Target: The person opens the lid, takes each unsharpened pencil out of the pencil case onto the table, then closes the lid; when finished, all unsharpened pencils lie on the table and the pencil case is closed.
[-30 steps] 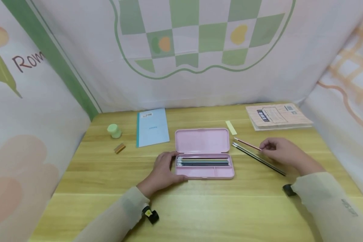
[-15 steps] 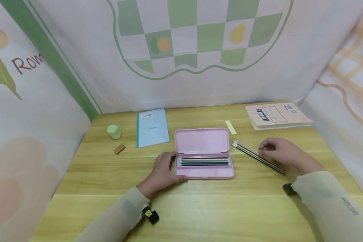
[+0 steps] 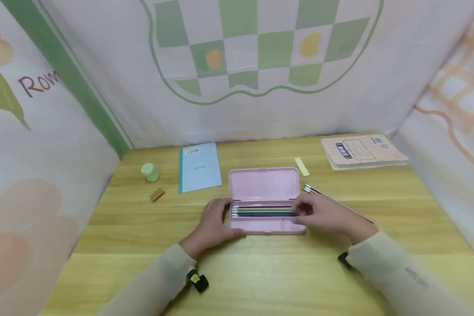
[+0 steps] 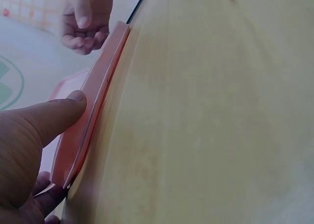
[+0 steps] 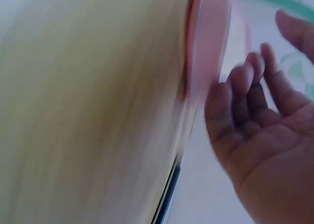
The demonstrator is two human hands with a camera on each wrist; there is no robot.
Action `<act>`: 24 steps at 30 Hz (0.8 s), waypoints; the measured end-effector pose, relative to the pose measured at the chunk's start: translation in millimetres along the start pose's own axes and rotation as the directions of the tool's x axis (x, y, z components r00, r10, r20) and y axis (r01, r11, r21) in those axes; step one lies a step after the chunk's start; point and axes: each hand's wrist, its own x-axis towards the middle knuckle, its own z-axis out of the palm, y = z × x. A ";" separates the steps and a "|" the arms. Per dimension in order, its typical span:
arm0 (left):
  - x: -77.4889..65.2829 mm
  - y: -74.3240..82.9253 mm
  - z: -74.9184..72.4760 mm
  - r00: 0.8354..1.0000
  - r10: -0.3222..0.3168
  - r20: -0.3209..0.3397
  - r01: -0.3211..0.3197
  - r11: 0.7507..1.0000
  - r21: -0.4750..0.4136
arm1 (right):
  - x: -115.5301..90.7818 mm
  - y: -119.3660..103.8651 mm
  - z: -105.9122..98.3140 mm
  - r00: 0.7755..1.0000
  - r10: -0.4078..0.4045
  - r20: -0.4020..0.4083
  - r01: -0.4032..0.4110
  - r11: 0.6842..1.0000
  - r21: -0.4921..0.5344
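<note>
On the table (image 3: 260, 272), my left hand (image 3: 212, 224) gripped the open pink case (image 3: 254, 225), pencils (image 3: 262, 211) inside, by its left end; over its right end, my right hand (image 3: 324, 214), loosely curved, held nothing.

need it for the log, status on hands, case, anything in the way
Left hand grips case. Right hand at its right end, nothing seen held. Case open, pencils in far compartment. No obstruction seen.
</note>
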 end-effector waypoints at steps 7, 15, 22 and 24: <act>1.6 -0.2 1.5 1.000 0.003 -0.009 -0.003 1.000 -0.021 | 21.1 -13.7 20.0 0.995 -0.024 -0.095 0.020 0.999 -0.047; -4.8 -0.9 5.8 1.000 -0.025 0.005 0.025 0.999 -0.031 | 27.9 -14.3 30.4 0.998 0.004 -0.059 -0.010 0.995 -0.094; -3.9 1.2 2.2 1.000 -0.018 -0.014 0.017 1.000 -0.024 | 35.7 -20.4 32.9 0.998 -0.057 -0.033 0.055 0.995 -0.084; -2.2 1.4 1.1 1.000 -0.012 -0.015 0.011 1.000 -0.018 | 38.7 -21.5 33.0 0.998 -0.058 -0.029 0.055 0.992 -0.109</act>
